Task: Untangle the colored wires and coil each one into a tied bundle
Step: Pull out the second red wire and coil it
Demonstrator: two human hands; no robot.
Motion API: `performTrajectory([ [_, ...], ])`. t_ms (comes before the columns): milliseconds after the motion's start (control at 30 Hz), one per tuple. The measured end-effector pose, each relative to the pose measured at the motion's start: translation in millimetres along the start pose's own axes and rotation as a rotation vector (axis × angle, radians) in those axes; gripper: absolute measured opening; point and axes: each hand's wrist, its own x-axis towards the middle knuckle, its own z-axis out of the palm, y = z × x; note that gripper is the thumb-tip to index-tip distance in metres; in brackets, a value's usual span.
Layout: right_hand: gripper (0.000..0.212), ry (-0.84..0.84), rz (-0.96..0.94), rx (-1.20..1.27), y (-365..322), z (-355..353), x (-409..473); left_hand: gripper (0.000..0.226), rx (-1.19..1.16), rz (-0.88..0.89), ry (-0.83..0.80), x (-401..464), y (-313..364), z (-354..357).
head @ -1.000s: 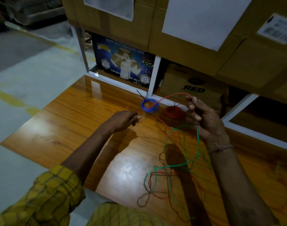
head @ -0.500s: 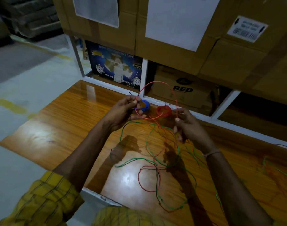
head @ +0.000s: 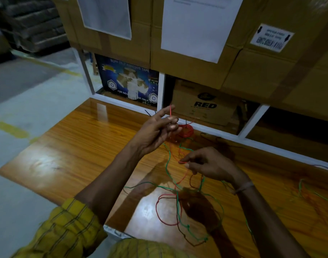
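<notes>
Loose red wire (head: 166, 209) and green wire (head: 194, 237) lie tangled on the glossy wooden table (head: 70, 155). My left hand (head: 155, 131) is raised above the table and pinches the red wire's end, which sticks up between its fingertips. My right hand (head: 209, 164) hangs lower and pinches a bend of the same red wire. A coiled red bundle (head: 187, 131) sits on the table just behind my left hand, partly hidden by it. The blue bundle is hidden behind my left hand.
Stacked cardboard boxes (head: 206, 103) fill white shelving right behind the table. More green and red strands (head: 308, 190) lie at the table's right end. A black cable tie (head: 148, 113) pokes out by the shelf base. Grey floor lies to the left.
My left hand has lifted the red wire's end upward, now covering the blue bundle. My right hand dropped lower and toward me, pinching a bend of red wire; the big raised loop is gone.
</notes>
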Motion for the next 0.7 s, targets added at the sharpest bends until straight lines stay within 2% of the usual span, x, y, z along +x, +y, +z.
performTrajectory([
  [67, 0.019, -0.017, -0.037, 0.050, -5.6, -4.3, -5.0, 0.048, 0.064, 0.020, 0.020, 2.7, -2.6, -1.6],
  [167, 0.017, -0.014, -0.130, 0.146, -17.9, -13.2, -14.7, 0.024, 0.317, 0.061, 0.033, 4.7, -5.7, -2.0],
  [233, 0.014, 0.012, -0.165, 0.237, -24.4, -18.4, -19.2, 0.021, 0.476, 0.042, 0.010, 3.0, -7.0, 0.1],
  [400, 0.022, 0.373, -0.069, 0.405, -20.8, -33.6, -13.2, 0.024, 0.645, -0.054, -0.233, -11.1, -9.7, 14.4],
  [500, 0.025, 0.497, -0.007, 0.388, -13.7, -41.7, -7.1, 0.030, 0.742, -0.054, -0.273, -11.6, -13.1, 17.6],
  [600, 0.031, 0.605, 0.040, 0.326, -6.9, -51.9, -2.2, 0.025, 0.725, -0.101, -0.267, -10.4, -11.4, 12.3],
  [700, 0.046, 0.677, 0.026, 0.381, -2.1, -61.8, 0.0, 0.025, 0.542, -0.222, -0.320, -13.7, -6.9, 7.2],
])
